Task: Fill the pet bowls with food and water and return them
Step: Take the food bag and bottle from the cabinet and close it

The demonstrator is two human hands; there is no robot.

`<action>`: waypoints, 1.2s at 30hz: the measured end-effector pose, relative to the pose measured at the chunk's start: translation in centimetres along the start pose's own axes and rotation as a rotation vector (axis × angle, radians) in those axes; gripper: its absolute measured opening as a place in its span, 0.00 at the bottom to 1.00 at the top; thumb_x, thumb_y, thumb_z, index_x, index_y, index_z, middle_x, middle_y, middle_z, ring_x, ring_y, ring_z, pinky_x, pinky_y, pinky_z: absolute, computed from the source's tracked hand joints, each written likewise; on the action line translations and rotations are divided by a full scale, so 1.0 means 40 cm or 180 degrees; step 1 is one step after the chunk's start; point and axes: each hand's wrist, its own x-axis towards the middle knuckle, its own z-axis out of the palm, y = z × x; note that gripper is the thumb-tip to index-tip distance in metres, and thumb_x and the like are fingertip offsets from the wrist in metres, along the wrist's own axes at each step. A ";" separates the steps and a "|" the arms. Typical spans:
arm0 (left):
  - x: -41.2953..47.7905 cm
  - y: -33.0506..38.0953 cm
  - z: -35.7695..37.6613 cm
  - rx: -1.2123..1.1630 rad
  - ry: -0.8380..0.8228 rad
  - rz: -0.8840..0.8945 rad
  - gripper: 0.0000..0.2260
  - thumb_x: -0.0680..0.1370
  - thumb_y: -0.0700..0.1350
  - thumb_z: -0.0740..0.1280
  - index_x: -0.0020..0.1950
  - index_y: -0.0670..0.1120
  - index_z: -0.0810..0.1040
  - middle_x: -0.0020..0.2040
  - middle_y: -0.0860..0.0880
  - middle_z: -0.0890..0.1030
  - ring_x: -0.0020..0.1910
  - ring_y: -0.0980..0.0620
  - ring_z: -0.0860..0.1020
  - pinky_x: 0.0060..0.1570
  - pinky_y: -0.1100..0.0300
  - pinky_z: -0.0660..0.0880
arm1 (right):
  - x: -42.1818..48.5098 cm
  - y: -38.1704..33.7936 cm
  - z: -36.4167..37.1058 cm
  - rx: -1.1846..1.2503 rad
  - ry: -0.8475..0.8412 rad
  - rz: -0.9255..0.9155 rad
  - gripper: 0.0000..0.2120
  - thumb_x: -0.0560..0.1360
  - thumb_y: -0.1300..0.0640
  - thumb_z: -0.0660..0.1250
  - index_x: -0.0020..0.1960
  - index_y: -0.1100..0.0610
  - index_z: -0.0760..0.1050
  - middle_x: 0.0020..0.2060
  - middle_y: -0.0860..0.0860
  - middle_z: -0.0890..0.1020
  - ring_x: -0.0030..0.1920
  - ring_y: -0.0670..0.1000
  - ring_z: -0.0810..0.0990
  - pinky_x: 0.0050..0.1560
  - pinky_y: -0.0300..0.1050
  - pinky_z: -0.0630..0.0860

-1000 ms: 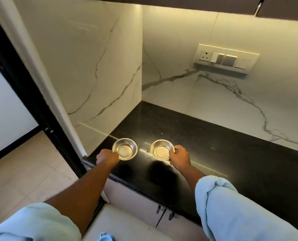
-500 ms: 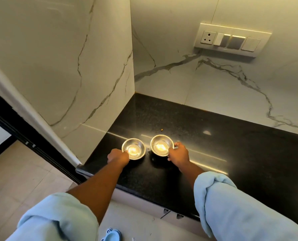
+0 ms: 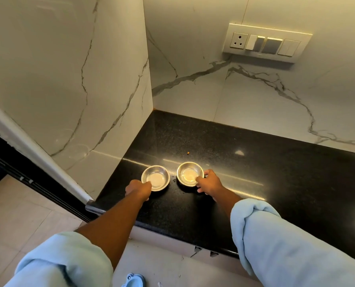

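Left hand (image 3: 138, 189) grips the near rim of the left steel bowl (image 3: 157, 176). Right hand (image 3: 210, 183) pinches the near-right rim of the right steel bowl (image 3: 188, 172). The bowls are side by side, not touching, at the left end of the black countertop (image 3: 255, 172).

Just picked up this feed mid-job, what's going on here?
A person grips two small steel bowls, one per hand: the left hand holds the left bowl by its near rim, and the right hand holds the right bowl likewise. The bowls are side by side, not touching, at the left end of the black countertop, by the marble wall. Both look empty; no food or water is in view.
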 end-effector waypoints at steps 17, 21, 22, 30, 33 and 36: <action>-0.172 0.163 -0.010 -0.0587 0.0525 0.0034 0.31 0.79 0.50 0.73 0.76 0.39 0.67 0.71 0.35 0.76 0.67 0.34 0.78 0.63 0.43 0.78 | -0.110 -0.101 -0.227 -0.1195 0.0259 -0.1361 0.16 0.79 0.54 0.72 0.64 0.57 0.78 0.57 0.57 0.83 0.57 0.57 0.82 0.60 0.53 0.79; -0.229 0.302 -0.022 -0.0308 0.0596 0.0994 0.20 0.80 0.54 0.69 0.66 0.43 0.75 0.63 0.41 0.81 0.60 0.39 0.81 0.64 0.41 0.78 | -0.162 -0.209 -0.347 -0.1306 0.0675 -0.1937 0.11 0.78 0.55 0.72 0.59 0.57 0.80 0.42 0.54 0.84 0.49 0.58 0.84 0.55 0.52 0.81; -0.251 0.342 -0.024 -0.0279 0.0662 0.1275 0.17 0.80 0.55 0.69 0.62 0.45 0.76 0.59 0.43 0.82 0.56 0.42 0.81 0.63 0.41 0.78 | -0.177 -0.230 -0.375 -0.1303 0.0736 -0.2060 0.10 0.78 0.56 0.73 0.58 0.57 0.81 0.41 0.54 0.84 0.47 0.57 0.84 0.56 0.53 0.81; -0.473 0.649 -0.054 -0.0161 0.1757 0.3725 0.13 0.76 0.50 0.74 0.54 0.47 0.76 0.50 0.49 0.75 0.52 0.46 0.77 0.53 0.51 0.73 | -0.289 -0.423 -0.592 -0.0982 0.2584 -0.3229 0.23 0.77 0.51 0.75 0.68 0.56 0.75 0.62 0.56 0.80 0.62 0.55 0.79 0.62 0.50 0.79; -0.556 0.722 -0.071 -0.0072 0.2137 0.4562 0.19 0.74 0.49 0.76 0.60 0.43 0.76 0.57 0.44 0.77 0.56 0.43 0.77 0.52 0.48 0.78 | -0.340 -0.496 -0.669 0.0564 0.2241 -0.2757 0.22 0.79 0.51 0.73 0.70 0.54 0.72 0.60 0.53 0.80 0.59 0.53 0.80 0.52 0.40 0.76; -0.621 0.789 -0.098 0.0309 0.2306 0.5038 0.27 0.75 0.49 0.76 0.71 0.40 0.75 0.72 0.39 0.74 0.70 0.38 0.74 0.66 0.42 0.76 | -0.402 -0.562 -0.725 0.2693 0.1055 -0.2341 0.16 0.83 0.50 0.66 0.67 0.55 0.74 0.64 0.56 0.80 0.65 0.58 0.80 0.53 0.47 0.77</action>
